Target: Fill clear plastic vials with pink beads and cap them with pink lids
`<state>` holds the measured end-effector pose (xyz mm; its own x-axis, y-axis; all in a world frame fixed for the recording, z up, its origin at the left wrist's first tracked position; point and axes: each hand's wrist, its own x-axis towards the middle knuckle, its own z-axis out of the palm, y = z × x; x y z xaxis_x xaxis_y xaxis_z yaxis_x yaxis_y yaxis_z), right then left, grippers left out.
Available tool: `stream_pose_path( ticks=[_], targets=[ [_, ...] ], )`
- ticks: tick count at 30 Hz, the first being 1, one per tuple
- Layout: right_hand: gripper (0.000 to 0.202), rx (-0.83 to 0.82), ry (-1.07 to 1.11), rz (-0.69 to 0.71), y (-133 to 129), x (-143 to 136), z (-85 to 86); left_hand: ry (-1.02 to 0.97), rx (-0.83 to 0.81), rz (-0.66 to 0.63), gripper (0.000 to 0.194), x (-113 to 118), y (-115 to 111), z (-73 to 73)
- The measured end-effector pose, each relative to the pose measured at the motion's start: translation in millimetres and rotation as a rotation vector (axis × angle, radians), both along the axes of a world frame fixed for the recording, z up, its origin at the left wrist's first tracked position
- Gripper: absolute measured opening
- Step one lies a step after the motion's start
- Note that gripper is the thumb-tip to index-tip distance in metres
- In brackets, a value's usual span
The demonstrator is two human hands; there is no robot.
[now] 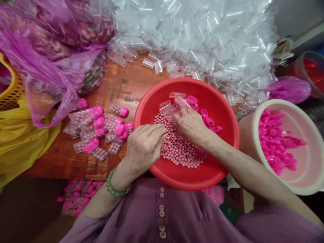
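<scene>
A red basin (144, 104) holds a heap of pink beads (182, 153), a few clear plastic containers (165, 107) and bright pink caps (209, 120). My left hand (145, 145) reaches over the basin's left rim, its fingers pressed together by the beads; whatever they hold is hidden. A green bead bracelet (111, 184) circles that wrist. Farther into the basin, my right hand (189, 125) has its fingers curled at the near end of a clear plastic container (181, 102), and they appear to grip it. The beads lie below and beside this hand.
Bead-filled containers with pink caps (111, 125) lie on the wooden table (118, 84) at left. Behind the basin rises a big pile of clear containers (192, 40). A pale bucket (255, 135) of pink caps stands right. Purple bags (50, 64) and a yellow bag (22, 138) crowd the left.
</scene>
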<state>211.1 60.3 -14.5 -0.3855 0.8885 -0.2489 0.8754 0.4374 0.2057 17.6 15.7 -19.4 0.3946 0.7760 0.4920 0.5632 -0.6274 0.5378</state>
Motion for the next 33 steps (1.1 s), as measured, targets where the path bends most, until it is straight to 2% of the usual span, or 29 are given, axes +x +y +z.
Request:
stream_pose_path(
  ticks=[4, 7, 10, 13, 16, 20, 22, 24, 27, 29, 33],
  targets=[
    [0.029, -0.038, 0.086, -0.016, 1.7, 5.7, 2.5, 0.009, -0.021, 0.001, 0.019, 1.0, 0.7, -0.7],
    [0.038, -0.121, 0.463, -0.063, 3.8, 13.1, 10.9, 0.003, -0.012, 0.01, 0.021, 1.5, 0.6, -1.9],
    [0.057, -0.381, 0.942, -0.112, 1.4, 16.6, 18.6, -0.001, 0.005, 0.029, 0.024, 2.1, 0.3, -1.0],
    [0.057, -0.684, 1.232, -0.16, -4.6, 16.2, 22.5, 0.048, -0.003, 0.02, 0.032, 2.2, 0.1, 1.3],
    [0.053, -0.907, 1.373, -0.201, -9.5, 15.1, 24.5, 0.084, 0.0, 0.005, 0.029, 1.5, 0.2, 3.4],
    [0.042, -1.09, 1.384, -0.254, -11.8, 14.4, 25.0, 0.12, 0.003, -0.016, 0.025, 0.3, 0.2, 5.7],
    [0.035, -1.078, 1.346, -0.257, -11.2, 13.6, 24.1, 0.137, -0.005, -0.026, 0.023, 0.0, 0.0, 6.0],
    [0.032, -0.977, 1.289, -0.254, -8.8, 12.2, 22.7, 0.109, -0.015, -0.014, 0.024, 0.2, -0.2, 5.0],
    [0.026, -0.658, 1.125, -0.225, 1.3, 8.5, 18.3, -0.043, -0.006, 0.075, 0.026, 0.8, -0.6, 1.0],
    [0.015, -0.453, 0.918, -0.145, 12.4, 5.2, 12.8, -0.153, 0.027, 0.146, 0.026, 1.0, -0.5, -2.0],
    [0.008, -0.372, 0.521, 0.059, 34.7, 0.4, -2.0, -0.231, 0.057, 0.169, 0.029, 1.2, 0.2, -5.3]
  ],
)
